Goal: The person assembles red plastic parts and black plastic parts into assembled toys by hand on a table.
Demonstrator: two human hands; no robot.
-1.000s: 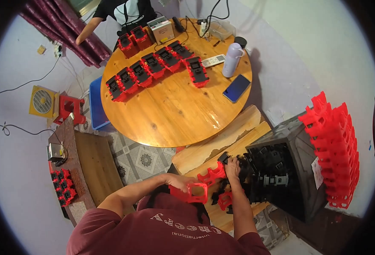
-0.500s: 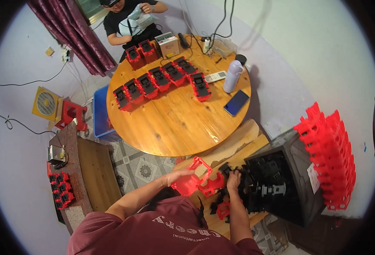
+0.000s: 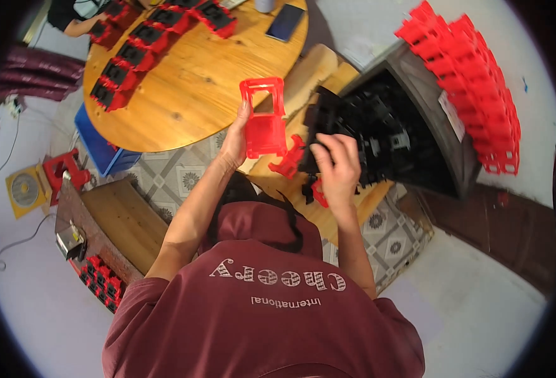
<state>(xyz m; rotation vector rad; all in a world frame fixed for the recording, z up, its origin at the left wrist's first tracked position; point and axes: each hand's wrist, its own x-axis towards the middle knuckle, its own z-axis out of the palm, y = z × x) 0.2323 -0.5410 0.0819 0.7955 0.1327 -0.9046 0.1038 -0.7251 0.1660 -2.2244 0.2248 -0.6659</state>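
Note:
My left hand [image 3: 232, 142] grips the left side of a red plastic housing [image 3: 265, 135], a rectangular shell with a window in its upper half, held up in front of me. My right hand [image 3: 339, 169] is closed at the lower edge of a black plastic part [image 3: 319, 116], tall and narrow, held close to the red housing. The fingertips bend around that part, and some of the grip is hidden. Just below and between my hands, another red plastic piece [image 3: 287, 160] rests on the wooden bench [image 3: 272, 184].
A dark bin [image 3: 438, 135] of black parts stands at right, with stacked red housings [image 3: 473, 88] beyond it. The round wooden table [image 3: 209, 88] bears red-and-black assemblies [image 3: 136, 57] and a phone [image 3: 285, 22]. A co-worker's arm [image 3: 83, 26] shows at the far left.
My right hand has come up from the black parts with a black plastic part. My left hand has raised the red housing and turned it upright. The view has tilted downward.

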